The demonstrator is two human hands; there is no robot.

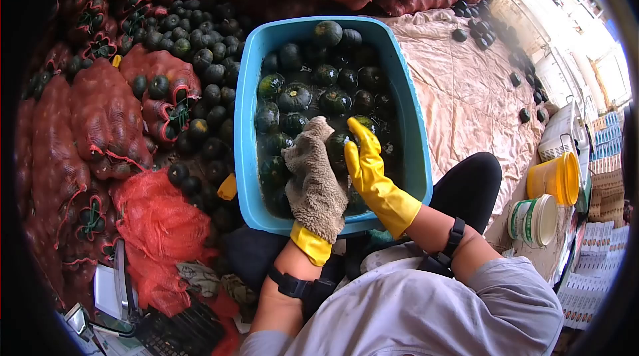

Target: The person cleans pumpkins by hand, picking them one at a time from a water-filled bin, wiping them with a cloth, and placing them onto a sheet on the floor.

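Observation:
A light-blue plastic tub (247,156) in front of me holds water and many small dark green pumpkins (294,98). My left hand (313,186) is inside a tan, fuzzy cloth mitt, with a yellow rubber cuff showing at the wrist; its fingers are hidden. The mitt lies against the left side of one wet green pumpkin (338,146). On that pumpkin's right side, my right hand (374,173) curves its yellow-gloved fingers around it. Both hands are over the near half of the tub.
Red mesh sacks (110,116) of pumpkins are piled left and behind. Loose pumpkins (213,73) crowd the tub's left side. A tan sheet (446,83) covers the floor at right, near a yellow bucket (552,179) and a white bucket (532,219). An orange-red net bag (160,216) lies left.

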